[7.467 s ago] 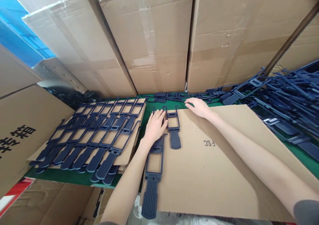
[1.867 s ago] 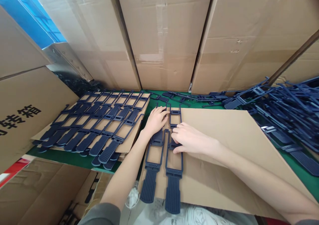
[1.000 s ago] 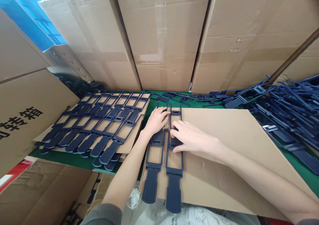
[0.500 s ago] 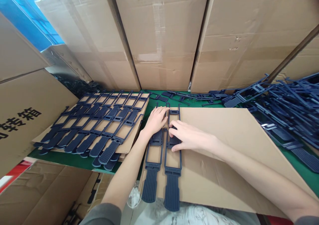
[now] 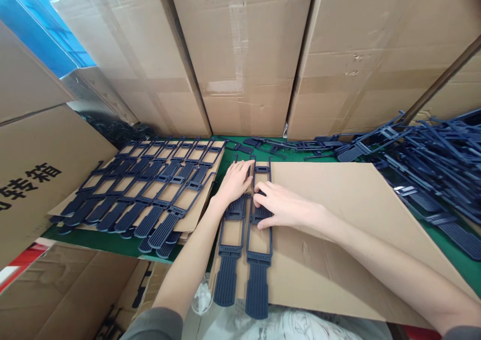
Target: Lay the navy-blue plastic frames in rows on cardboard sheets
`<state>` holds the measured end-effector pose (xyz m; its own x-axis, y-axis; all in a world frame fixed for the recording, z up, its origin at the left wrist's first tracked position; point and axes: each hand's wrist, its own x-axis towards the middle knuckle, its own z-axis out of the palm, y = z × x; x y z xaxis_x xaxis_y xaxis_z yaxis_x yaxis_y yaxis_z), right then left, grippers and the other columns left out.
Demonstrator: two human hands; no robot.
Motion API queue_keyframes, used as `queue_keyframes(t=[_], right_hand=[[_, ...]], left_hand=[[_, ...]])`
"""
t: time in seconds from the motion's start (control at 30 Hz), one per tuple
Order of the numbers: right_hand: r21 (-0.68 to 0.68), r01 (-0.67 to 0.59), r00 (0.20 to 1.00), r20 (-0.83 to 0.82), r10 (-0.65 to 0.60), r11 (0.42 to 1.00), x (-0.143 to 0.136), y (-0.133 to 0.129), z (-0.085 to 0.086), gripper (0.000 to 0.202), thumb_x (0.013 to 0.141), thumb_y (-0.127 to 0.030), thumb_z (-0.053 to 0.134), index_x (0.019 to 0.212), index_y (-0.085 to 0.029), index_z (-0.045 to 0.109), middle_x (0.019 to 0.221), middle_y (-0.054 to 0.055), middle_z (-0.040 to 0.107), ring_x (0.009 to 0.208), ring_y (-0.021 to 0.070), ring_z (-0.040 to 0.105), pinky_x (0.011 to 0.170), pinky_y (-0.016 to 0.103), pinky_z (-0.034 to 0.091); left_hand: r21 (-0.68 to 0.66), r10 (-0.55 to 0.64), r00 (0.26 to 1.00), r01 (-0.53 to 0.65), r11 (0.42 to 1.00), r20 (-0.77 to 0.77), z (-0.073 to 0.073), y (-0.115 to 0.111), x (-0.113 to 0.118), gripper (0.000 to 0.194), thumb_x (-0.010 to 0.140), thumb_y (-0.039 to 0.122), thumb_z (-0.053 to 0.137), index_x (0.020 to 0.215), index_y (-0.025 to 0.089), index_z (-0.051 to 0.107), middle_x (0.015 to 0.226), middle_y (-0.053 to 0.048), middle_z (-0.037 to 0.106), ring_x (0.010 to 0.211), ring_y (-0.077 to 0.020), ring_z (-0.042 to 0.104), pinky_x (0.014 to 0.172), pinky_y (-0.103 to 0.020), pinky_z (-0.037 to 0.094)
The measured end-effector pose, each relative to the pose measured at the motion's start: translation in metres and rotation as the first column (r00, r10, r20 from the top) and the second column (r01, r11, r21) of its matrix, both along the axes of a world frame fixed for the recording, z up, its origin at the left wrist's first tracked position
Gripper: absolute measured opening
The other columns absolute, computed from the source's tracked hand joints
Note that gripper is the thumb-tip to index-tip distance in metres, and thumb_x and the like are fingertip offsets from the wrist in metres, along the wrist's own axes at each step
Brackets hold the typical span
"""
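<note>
Two columns of dark blue plastic frames lie on a cardboard sheet (image 5: 323, 260), each front piece ending in a ribbed paddle. My left hand (image 5: 236, 182) rests over the upper part of the left column (image 5: 225, 280), its fingers bent over a piece there. On the right column (image 5: 257, 290), my right hand (image 5: 276, 204) has its curled fingers and thumb on the middle of the frames, at the overlap. The fingers hide part of both columns.
To the left, a cardboard sheet (image 5: 201, 214) bears rows of overlapping blue frames (image 5: 161, 229). A tangled heap of frames (image 5: 443, 164) lies at the right on the green table (image 5: 221, 167). Tall cartons (image 5: 248, 54) stand behind; a lettered carton (image 5: 41, 154) is at the left.
The right column of frames has shifted slightly left, toward the other column, with my right hand on it. My left hand has stayed in place.
</note>
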<state>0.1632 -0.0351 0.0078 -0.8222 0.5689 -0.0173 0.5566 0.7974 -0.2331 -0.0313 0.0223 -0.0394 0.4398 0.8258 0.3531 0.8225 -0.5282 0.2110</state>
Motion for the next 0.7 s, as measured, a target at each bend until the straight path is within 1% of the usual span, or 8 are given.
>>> queue_keyframes(t=[0.07,0.13,0.2,0.27,0.4,0.47,0.57,0.7], right_hand=[[0.003,-0.001,1.0,-0.002,0.001,1.0,0.0,0.0,0.0,0.04,0.079,-0.05,0.068,0.095,-0.015,0.057,0.106,0.012,0.048,0.094,0.0265,0.046,0.077,0.037,0.044],[0.007,0.005,1.0,0.0,-0.005,1.0,0.0,0.0,0.0,0.04,0.079,-0.051,0.068,0.095,-0.015,0.057,0.104,0.012,0.048,0.093,0.0262,0.047,0.076,0.037,0.044],[0.011,0.012,1.0,-0.002,-0.012,1.0,-0.001,0.001,0.0,0.041,0.079,-0.051,0.068,0.095,-0.016,0.058,0.104,0.011,0.048,0.092,0.0261,0.046,0.076,0.037,0.044],[0.01,0.012,1.0,-0.008,-0.012,1.0,-0.001,0.001,0.0,0.04,0.078,-0.051,0.068,0.095,-0.015,0.058,0.103,0.011,0.048,0.092,0.0259,0.046,0.076,0.037,0.044],[0.004,0.002,0.999,-0.038,-0.002,1.0,-0.002,0.001,-0.003,0.04,0.077,-0.049,0.071,0.094,-0.015,0.058,0.107,0.012,0.048,0.094,0.0258,0.047,0.078,0.036,0.044],[-0.001,0.005,0.998,-0.06,-0.005,1.0,-0.002,0.001,-0.004,0.04,0.076,-0.049,0.071,0.093,-0.015,0.058,0.108,0.012,0.048,0.095,0.0257,0.047,0.079,0.036,0.044],[-0.015,0.022,0.997,-0.076,-0.023,1.0,-0.002,0.003,-0.006,0.039,0.075,-0.048,0.072,0.092,-0.016,0.058,0.106,0.011,0.048,0.094,0.0253,0.048,0.078,0.036,0.045],[-0.017,0.032,0.994,-0.103,-0.034,0.999,-0.004,0.006,-0.01,0.039,0.074,-0.047,0.074,0.092,-0.016,0.058,0.105,0.01,0.049,0.095,0.0257,0.049,0.077,0.036,0.046]], left_hand=[[0.002,0.017,1.0,-0.017,1.0,0.001,0.003,-0.003,0.001,0.05,0.088,0.019,0.046,0.136,0.021,0.037,0.136,-0.01,0.051,0.131,-0.0236,0.041,0.113,-0.048,0.024],[0.018,0.04,0.999,-0.04,0.999,0.004,0.006,-0.006,0.004,0.049,0.089,0.02,0.045,0.138,0.021,0.036,0.14,-0.009,0.047,0.135,-0.0235,0.035,0.115,-0.05,0.019],[0.034,0.048,0.999,-0.048,0.998,0.002,0.01,-0.009,0.007,0.047,0.092,0.022,0.041,0.139,0.021,0.036,0.145,-0.007,0.043,0.139,-0.0222,0.029,0.116,-0.049,0.013],[0.023,0.038,0.999,-0.037,0.999,-0.018,0.01,-0.011,0.01,0.045,0.095,0.024,0.037,0.14,0.02,0.036,0.148,-0.007,0.039,0.142,-0.0215,0.024,0.117,-0.048,0.011],[-0.065,0.015,0.991,-0.024,0.998,-0.13,0.003,-0.01,0.015,0.047,0.097,0.027,0.033,0.143,0.016,0.035,0.153,-0.012,0.029,0.143,-0.0233,0.019,0.116,-0.049,0.012],[-0.077,0.01,0.984,-0.024,0.997,-0.176,-0.001,-0.008,0.016,0.048,0.097,0.027,0.033,0.144,0.015,0.033,0.153,-0.013,0.025,0.143,-0.0237,0.019,0.116,-0.05,0.011],[-0.069,0.011,0.978,-0.026,0.997,-0.209,-0.004,-0.004,0.016,0.049,0.097,0.027,0.033,0.145,0.016,0.032,0.154,-0.012,0.023,0.143,-0.0232,0.019,0.116,-0.05,0.01],[-0.098,0.009,0.975,-0.032,0.995,-0.221,-0.003,-0.001,0.016,0.05,0.097,0.025,0.032,0.145,0.013,0.031,0.154,-0.012,0.022,0.144,-0.0227,0.016,0.116,-0.048,0.009]])
